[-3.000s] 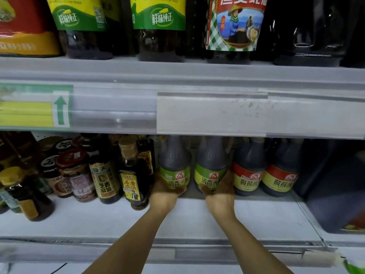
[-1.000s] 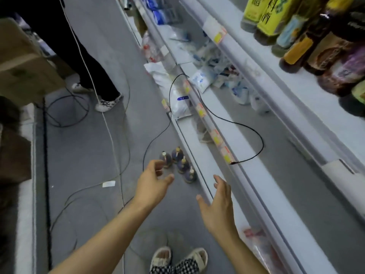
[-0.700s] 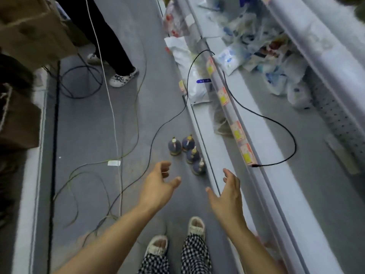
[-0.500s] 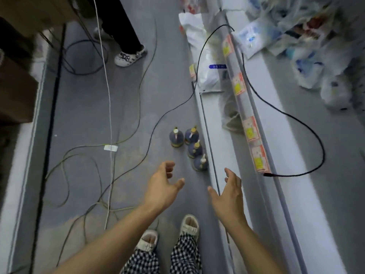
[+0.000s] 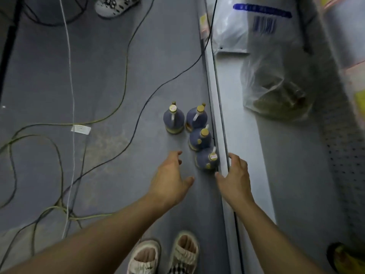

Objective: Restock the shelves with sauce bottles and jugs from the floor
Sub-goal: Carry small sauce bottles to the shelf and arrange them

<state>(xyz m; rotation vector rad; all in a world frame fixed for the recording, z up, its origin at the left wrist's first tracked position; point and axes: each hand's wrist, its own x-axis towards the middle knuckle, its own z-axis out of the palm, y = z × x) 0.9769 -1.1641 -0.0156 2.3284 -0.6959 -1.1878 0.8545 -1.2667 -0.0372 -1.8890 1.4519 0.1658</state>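
dark sauce bottles point(image 5: 206, 161) now nearer, both spread, empty hands point(image 5: 170, 179) point(image 5: 235, 177) lowered beside them.

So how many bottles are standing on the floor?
4: one bottle farthest left, one beside it, one nearer, and the nearest between the hands. None seem hidden.

A shop aisle, seen from above. Along the 3 o'clock side runs a white metal shelf unit point(image 5: 243, 135), its low shelf carrying bagged goods: a printed packet with a barcode point(image 5: 262, 24) at 1 o'clock and a clear plastic bag point(image 5: 276, 86) just below it. A perforated back panel point(image 5: 343, 155) lines the shelf at 3 o'clock. Four identical sauce bottles point(image 5: 199, 135) stand on the grey floor point(image 5: 98, 76) against the shelf's edge near the centre. Loose cables point(image 5: 126, 56) trail over the floor from 9 to 12 o'clock.
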